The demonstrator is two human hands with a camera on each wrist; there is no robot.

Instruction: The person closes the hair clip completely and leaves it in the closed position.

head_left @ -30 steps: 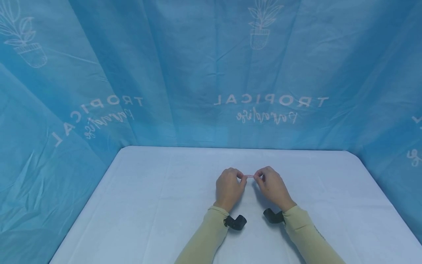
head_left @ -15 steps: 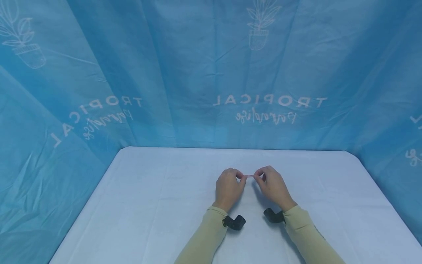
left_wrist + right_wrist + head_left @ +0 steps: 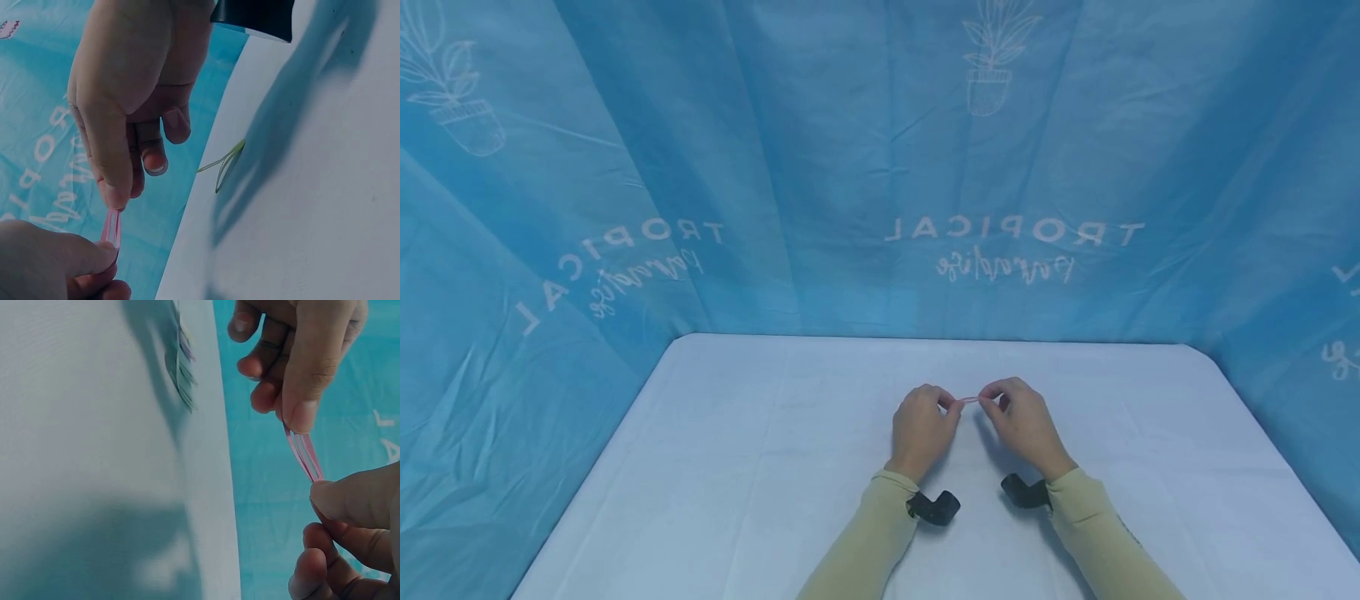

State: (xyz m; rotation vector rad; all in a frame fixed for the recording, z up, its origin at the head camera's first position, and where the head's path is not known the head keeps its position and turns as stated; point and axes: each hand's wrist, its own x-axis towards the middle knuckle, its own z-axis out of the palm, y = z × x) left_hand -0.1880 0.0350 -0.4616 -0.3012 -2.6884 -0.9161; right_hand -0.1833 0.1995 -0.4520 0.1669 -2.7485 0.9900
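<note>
A slim pink snap hair clip [image 3: 970, 400] is stretched between my two hands. My left hand [image 3: 922, 429] pinches one end and my right hand [image 3: 1025, 423] pinches the other, each between thumb and fingers. Up close in the left wrist view, the clip [image 3: 112, 229] shows long narrow slots and parted strips. From the right wrist, the clip [image 3: 304, 453] looks slightly bowed, its two ends covered by the fingertips.
On the white table [image 3: 775, 500], a green hair clip [image 3: 230, 159] with splayed prongs lies past the right hand. Several coloured slender pieces [image 3: 181, 381] lie past the left hand. A blue printed curtain [image 3: 820, 208] surrounds the back and sides.
Both hands have shifted very slightly to the right; they keep pinching the pink hair clip, which tilts a little more.
</note>
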